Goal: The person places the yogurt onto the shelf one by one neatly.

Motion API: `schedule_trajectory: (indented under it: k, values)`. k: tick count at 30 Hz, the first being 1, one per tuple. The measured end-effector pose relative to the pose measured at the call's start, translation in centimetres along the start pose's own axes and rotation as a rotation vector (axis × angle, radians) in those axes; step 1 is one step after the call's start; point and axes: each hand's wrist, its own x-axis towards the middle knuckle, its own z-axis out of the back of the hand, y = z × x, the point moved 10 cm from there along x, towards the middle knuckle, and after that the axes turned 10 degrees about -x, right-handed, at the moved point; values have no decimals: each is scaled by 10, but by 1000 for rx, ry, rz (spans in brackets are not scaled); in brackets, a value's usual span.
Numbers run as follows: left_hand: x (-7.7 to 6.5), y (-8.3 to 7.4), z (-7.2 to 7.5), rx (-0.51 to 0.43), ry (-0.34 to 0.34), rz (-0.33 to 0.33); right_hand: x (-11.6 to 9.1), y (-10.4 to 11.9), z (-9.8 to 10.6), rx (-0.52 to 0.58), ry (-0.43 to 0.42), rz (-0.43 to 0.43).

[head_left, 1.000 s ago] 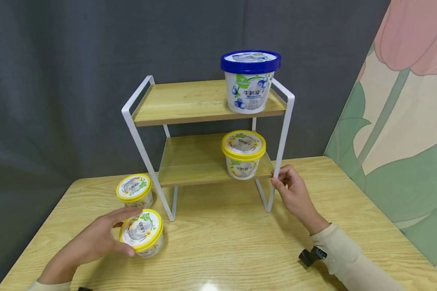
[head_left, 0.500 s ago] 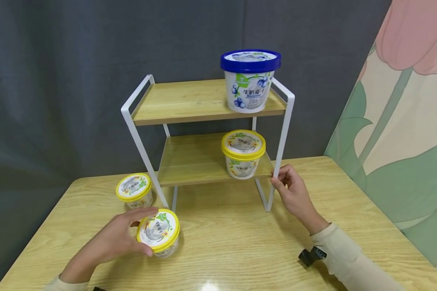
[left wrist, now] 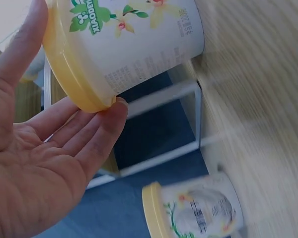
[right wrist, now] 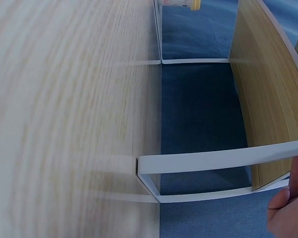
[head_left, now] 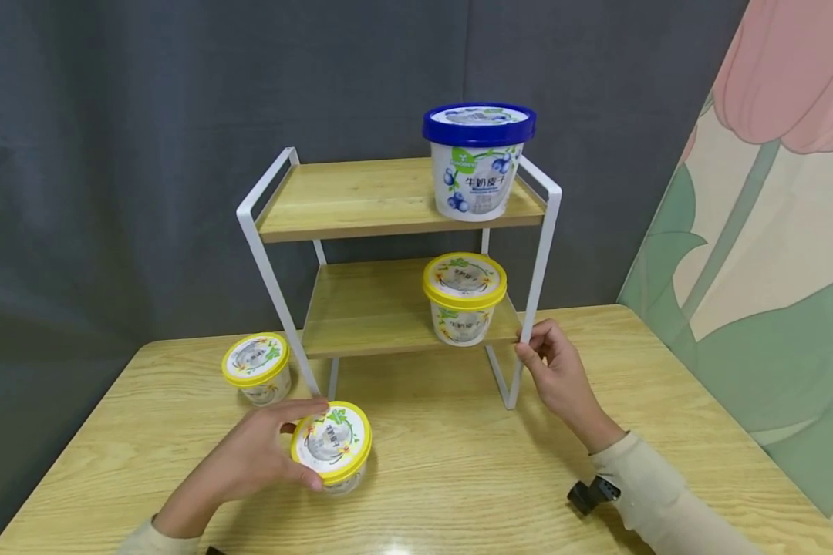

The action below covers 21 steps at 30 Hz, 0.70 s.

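My left hand point(head_left: 260, 453) grips a white ice-cream tub point(head_left: 332, 443) with a yellow lid, thumb and fingers on opposite sides of the lid. In the left wrist view the fingertips touch the lid's rim, and the tub point(left wrist: 134, 44) has its base close to the wooden table. On the right, my right hand point(head_left: 562, 378) pinches the white front leg point(head_left: 541, 262) of a two-tier rack, level with its lower shelf. That shelf bears another yellow-lidded tub point(head_left: 463, 301); the upper shelf bears a larger blue-lidded blueberry tub point(head_left: 479, 166).
A further yellow-lidded tub point(head_left: 257, 366) stands on the table point(head_left: 458, 478) at the rack's left side. Behind the table hangs a dark grey curtain point(head_left: 180, 92). A wall with a flower mural point(head_left: 770, 270) rises along the right.
My left hand has moved rightward with the yellow-lidded tub, from beside the other table tub to in front of the rack's left leg. My right hand has stayed on the rack.
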Motion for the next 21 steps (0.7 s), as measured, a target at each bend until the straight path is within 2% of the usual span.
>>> schedule_trajectory:
  k: [8,14,21]
  values:
    - [18,-9,-19,80,51,58,0,-1,-2,21,-6,3]
    - [17,-8,-20,93,41,84,-2,-3,-9,23,15,-16]
    - [20,-15,-29,91,55,67,-2,-1,-2,-4,-4,-19]
